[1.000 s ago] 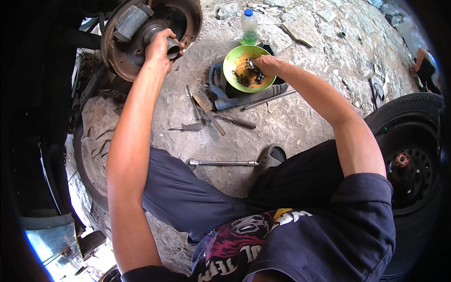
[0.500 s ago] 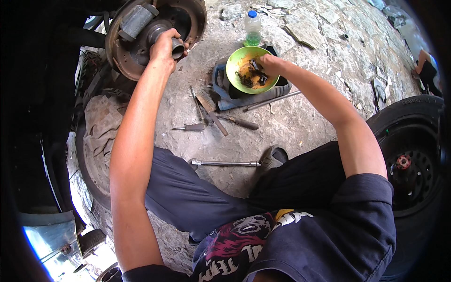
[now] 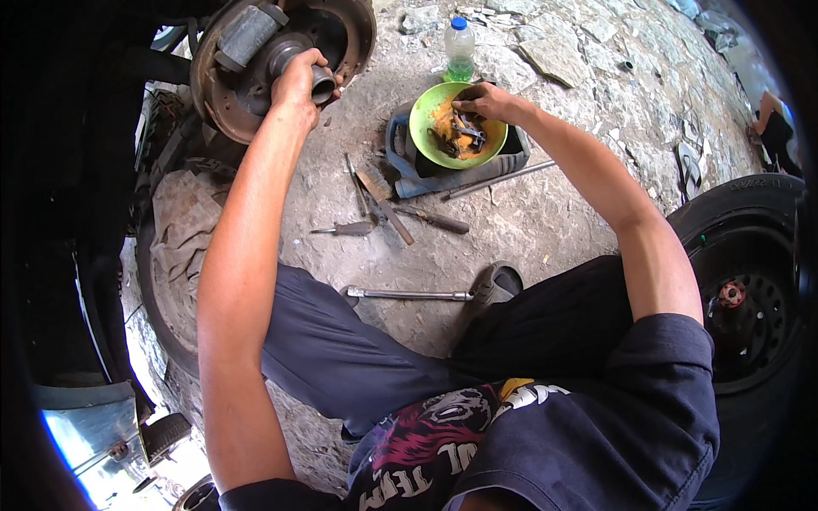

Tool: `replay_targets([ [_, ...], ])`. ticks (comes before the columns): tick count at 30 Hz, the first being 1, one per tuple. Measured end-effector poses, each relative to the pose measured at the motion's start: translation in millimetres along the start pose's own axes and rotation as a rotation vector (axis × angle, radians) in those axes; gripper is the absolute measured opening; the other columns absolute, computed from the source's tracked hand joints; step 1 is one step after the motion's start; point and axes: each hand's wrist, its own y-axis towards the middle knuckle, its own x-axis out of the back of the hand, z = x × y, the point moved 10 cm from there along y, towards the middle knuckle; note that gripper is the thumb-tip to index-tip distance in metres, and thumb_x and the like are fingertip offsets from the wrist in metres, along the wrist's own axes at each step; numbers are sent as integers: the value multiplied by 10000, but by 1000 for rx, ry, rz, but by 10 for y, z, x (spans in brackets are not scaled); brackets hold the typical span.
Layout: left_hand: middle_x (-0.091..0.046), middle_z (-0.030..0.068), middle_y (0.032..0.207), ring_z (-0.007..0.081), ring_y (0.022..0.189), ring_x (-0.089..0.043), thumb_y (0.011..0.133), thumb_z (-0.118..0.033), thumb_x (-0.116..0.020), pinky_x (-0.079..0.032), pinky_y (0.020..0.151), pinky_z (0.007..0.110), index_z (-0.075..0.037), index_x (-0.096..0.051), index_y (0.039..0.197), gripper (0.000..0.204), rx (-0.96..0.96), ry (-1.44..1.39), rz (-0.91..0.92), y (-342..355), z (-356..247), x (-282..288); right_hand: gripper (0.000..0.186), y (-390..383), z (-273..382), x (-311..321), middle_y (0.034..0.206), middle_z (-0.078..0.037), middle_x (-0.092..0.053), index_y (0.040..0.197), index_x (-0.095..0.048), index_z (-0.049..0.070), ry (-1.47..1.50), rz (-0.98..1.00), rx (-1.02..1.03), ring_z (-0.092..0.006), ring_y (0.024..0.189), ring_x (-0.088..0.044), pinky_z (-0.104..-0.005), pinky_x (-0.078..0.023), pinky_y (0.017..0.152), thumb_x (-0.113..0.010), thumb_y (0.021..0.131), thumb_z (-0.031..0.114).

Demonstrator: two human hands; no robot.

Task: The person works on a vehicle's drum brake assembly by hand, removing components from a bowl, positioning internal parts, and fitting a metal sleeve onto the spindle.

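Observation:
At the upper left, a rusty round brake backing plate [image 3: 347, 38] carries a grey cylindrical part [image 3: 249, 39]. My left hand [image 3: 296, 85] is wrapped round a short, hollow metal tube [image 3: 323, 88] at the plate's middle; its open end faces me. To the right, a light green bowl [image 3: 423, 140] holds several dark metal parts [image 3: 467, 132] in orange-brown residue. My right hand [image 3: 487, 100] reaches over the bowl's far right rim, fingers bent together inside. Whatever those fingertips may pinch is too small to make out.
The bowl sits on a blue-and-black case [image 3: 417, 185]. Nearby lie a wire brush [image 3: 385, 207], a screwdriver [image 3: 345, 230] and a metal rod [image 3: 498, 180]. A long chrome wrench [image 3: 409, 295] lies between my feet. A capped bottle [image 3: 459, 51] stands beyond; a wheel [image 3: 741, 281] is at right.
My right hand has shifted slightly up and left, from the bowl's right side to its far side. The parts in the bowl look rearranged. My left hand keeps its hold on the tube.

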Motion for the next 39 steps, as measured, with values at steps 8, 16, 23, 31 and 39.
replay_targets([
  [8, -630, 125, 746, 252, 640, -682, 780, -104, -660, -554, 489, 369, 18, -591, 845, 154, -9, 3, 7, 13, -4, -20, 499, -22, -4, 22, 1065, -54, -709, 1203, -682, 25, 115, -61, -35, -144, 902, -643, -301, -533, 801, -730, 902, 420],
  [16, -639, 125, 731, 257, 645, -685, 783, -114, -670, -557, 503, 381, 13, -600, 805, 147, -17, 1, 7, 25, 2, -4, 368, 73, -124, -103, 991, -39, -715, 1138, -700, -9, 315, 0, -33, -112, 840, -646, -280, -540, 734, -734, 905, 274],
  [23, -632, 123, 724, 257, 637, -676, 781, -109, -665, -552, 503, 376, 19, -597, 805, 147, -20, 9, -18, -2, -15, 74, 302, 205, -124, -130, 1012, -123, -724, 1059, -686, -16, -379, -64, 76, -246, 847, -679, -354, -555, 772, -710, 885, 231],
  [31, -623, 135, 733, 256, 629, -671, 782, -100, -657, -547, 489, 377, 36, -583, 829, 163, -3, -27, 11, 19, 7, -86, 309, 257, -250, -392, 993, -140, -668, 1164, -603, 50, -1101, -28, 442, -327, 912, -694, -400, -569, 785, -533, 866, 92],
  [39, -646, 211, 739, 271, 607, -662, 763, -93, -657, -546, 470, 365, 85, -557, 886, 238, -10, -37, 26, 3, -2, -24, 167, 124, 77, -759, 938, -146, -665, 1010, -654, 74, -1241, 89, 504, -313, 839, -704, -425, -567, 730, -531, 909, 127],
])
